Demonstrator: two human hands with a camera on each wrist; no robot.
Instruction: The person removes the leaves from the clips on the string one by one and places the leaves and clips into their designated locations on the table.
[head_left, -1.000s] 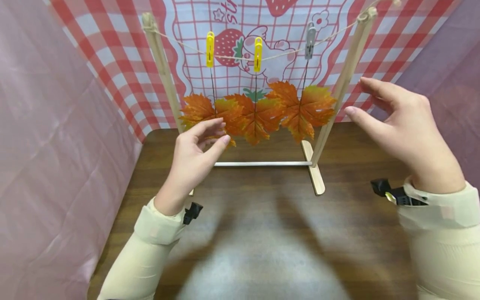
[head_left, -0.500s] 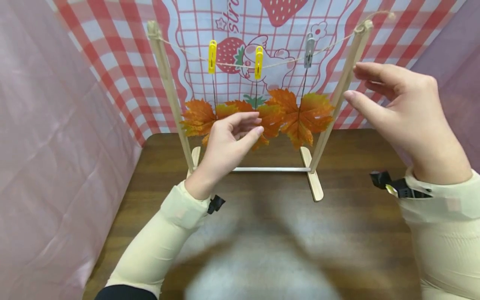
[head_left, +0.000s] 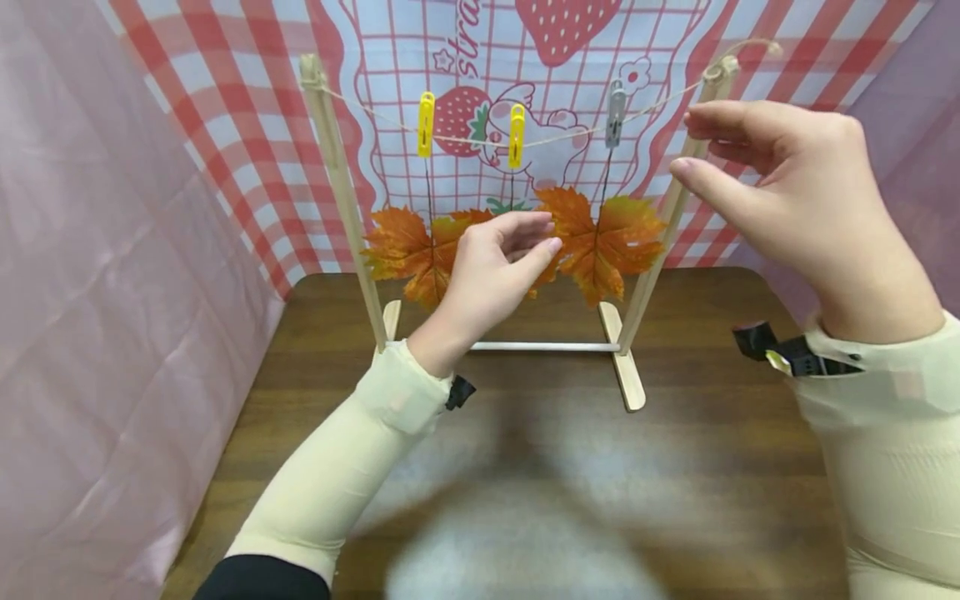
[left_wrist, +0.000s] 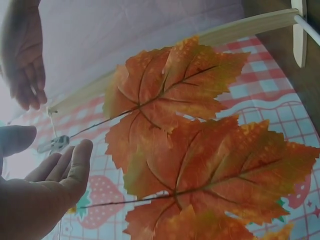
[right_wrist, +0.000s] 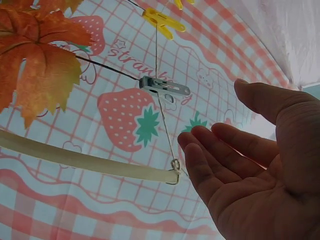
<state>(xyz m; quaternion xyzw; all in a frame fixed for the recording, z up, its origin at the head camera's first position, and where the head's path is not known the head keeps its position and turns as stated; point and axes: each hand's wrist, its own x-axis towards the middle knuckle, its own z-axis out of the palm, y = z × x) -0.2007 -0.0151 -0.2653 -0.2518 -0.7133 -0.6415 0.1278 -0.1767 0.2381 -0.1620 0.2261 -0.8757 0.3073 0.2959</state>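
Three orange maple leaves hang by thin dark stems from a string tied between two wooden posts. Two yellow clothespins (head_left: 426, 125) and a grey clothespin (head_left: 615, 117) hold them on the string. My left hand (head_left: 498, 267) is in front of the middle leaf, hiding most of it, with fingers relaxed and nothing between them. The left leaf (head_left: 405, 250) and right leaf (head_left: 600, 242) show on either side. My right hand (head_left: 795, 183) is raised by the top of the right post (head_left: 667, 217), thumb and fingers apart, holding nothing. The right wrist view shows the grey clothespin (right_wrist: 162, 87) beyond its fingertips.
The stand's feet (head_left: 630, 367) rest on a brown wooden table (head_left: 300, 417), joined by a white rod (head_left: 543, 346). Behind hangs a red-and-white checked cloth (head_left: 225, 125) with strawberry prints. Pink curtains (head_left: 112, 292) line the sides.
My left hand has moved right, from in front of the left leaf to the middle leaf. The right hand has shifted slightly up and left. The view has tilted a little.
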